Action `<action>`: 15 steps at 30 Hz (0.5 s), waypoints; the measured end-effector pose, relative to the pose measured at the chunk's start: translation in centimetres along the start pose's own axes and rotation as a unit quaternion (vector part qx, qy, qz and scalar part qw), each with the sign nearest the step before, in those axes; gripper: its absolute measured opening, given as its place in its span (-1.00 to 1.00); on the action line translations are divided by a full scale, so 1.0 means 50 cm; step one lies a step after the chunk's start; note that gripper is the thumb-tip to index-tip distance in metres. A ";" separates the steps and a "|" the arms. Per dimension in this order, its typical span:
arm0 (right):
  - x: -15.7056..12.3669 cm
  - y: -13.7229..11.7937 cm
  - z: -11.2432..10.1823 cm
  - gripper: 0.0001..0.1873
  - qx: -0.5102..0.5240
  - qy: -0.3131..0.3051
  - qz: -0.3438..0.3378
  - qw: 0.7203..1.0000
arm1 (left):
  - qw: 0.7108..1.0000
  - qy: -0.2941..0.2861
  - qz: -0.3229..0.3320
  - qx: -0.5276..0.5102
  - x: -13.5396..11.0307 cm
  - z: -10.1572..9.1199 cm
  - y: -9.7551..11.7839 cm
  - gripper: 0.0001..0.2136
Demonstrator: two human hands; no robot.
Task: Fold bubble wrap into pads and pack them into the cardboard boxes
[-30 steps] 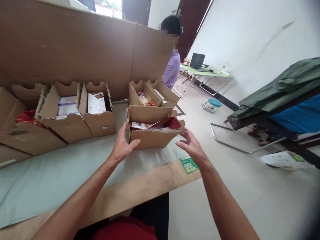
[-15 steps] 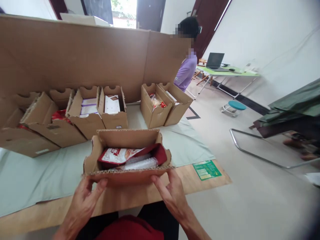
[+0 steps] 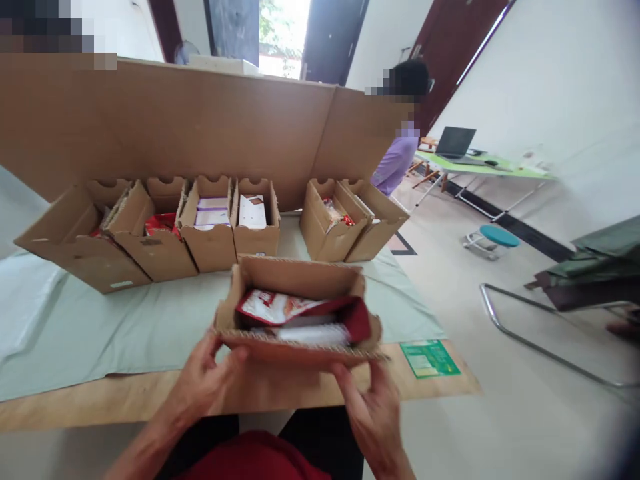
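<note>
An open-topped cardboard box is held at the near edge of the table. Inside it lie a red-and-white printed pouch and a clear plastic-wrapped item whose kind I cannot make out. My left hand grips the near left corner, thumb on the front wall. At the near right corner, my right hand has its thumb on the same wall and its fingers around the side. The fingertips of both hands are partly hidden by the box.
Behind stand several cardboard boxes with packets, and two more to the right. A tall cardboard panel rises behind them. A green card lies on the table's right corner. A person in a purple shirt is beyond the panel.
The view has swung left, so the scene sits farther right. The held box has shifted a little right along the table, nearer the green card, with both hands still on it.
</note>
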State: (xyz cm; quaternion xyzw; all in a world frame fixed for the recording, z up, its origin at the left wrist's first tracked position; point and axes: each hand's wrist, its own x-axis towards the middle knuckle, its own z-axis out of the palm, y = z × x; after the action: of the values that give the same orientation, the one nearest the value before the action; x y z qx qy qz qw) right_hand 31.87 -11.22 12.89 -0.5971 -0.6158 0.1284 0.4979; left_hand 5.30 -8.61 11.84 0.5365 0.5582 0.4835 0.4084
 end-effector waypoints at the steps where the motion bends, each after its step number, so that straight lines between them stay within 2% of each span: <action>1: 0.016 -0.008 0.017 -0.52 0.018 -0.008 0.000 1.000 | 1.000 0.008 0.008 0.004 0.013 -0.015 0.004 -0.50; 2: 0.031 -0.012 0.027 -0.52 0.032 -0.007 0.005 0.999 | 1.000 0.009 0.021 0.002 0.029 -0.022 0.012 -0.50; 4: 0.048 -0.001 0.030 -0.52 0.046 0.021 0.024 0.998 | 0.999 -0.007 0.053 -0.007 0.063 -0.008 0.029 -0.48; 8: 0.008 0.060 -0.007 -0.49 0.013 0.108 0.085 0.990 | 0.990 -0.098 0.098 -0.012 0.134 0.080 0.044 -0.46; 10: -0.032 0.091 -0.019 -0.47 -0.005 0.117 0.099 0.988 | 0.982 -0.143 0.125 -0.016 0.174 0.118 0.032 -0.46; 12: -0.068 0.113 -0.018 -0.42 -0.013 0.104 0.096 0.990 | 0.977 -0.163 0.139 -0.023 0.208 0.138 0.008 -0.43; 15: -0.094 0.136 -0.012 -0.25 -0.021 0.100 0.101 0.990 | 0.985 -0.135 0.105 -0.018 0.224 0.143 -0.039 -0.35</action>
State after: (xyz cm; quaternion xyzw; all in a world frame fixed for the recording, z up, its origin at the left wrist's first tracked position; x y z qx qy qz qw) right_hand 35.48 -13.80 5.90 -0.6764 -0.5021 0.1046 0.5285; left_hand 10.85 3.35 9.24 0.6451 0.4296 0.4570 0.4364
